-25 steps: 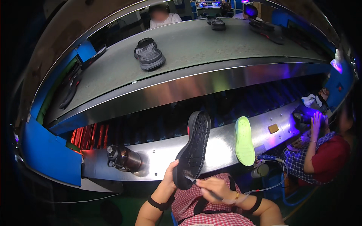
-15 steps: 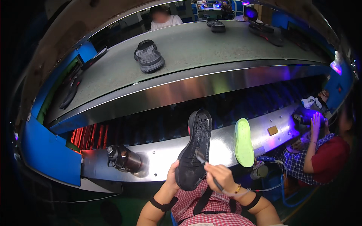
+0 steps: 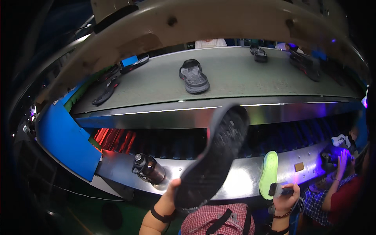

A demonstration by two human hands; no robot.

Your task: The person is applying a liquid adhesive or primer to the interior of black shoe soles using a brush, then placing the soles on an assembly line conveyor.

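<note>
A black shoe sole (image 3: 211,164) with a raised rim is held up in my left hand (image 3: 168,197), tilted with its heel end away from me and smeared by motion. My fingers grip its near left edge, the thumb showing and the rest hidden behind it. My right hand (image 3: 287,200) is closed round the handle of a flat brush (image 3: 277,190), well apart from the sole. Its dark bristles point left over the near end of a lime-green insole (image 3: 269,172), which lies on the metal ledge; I cannot tell whether they touch.
A dark metal bottle (image 3: 149,170) stands on the ledge (image 3: 239,184) at left. A small brown block (image 3: 299,167) lies right of the insole. Several soles, one grey-and-black (image 3: 194,78), lie on the green conveyor belt (image 3: 235,84). At right, a co-worker's hand (image 3: 342,162) is under purple light.
My right hand has taken the brush off the sole and out to the right, beside the green insole. My left hand has tipped the sole up and raised it. The view has shifted.
</note>
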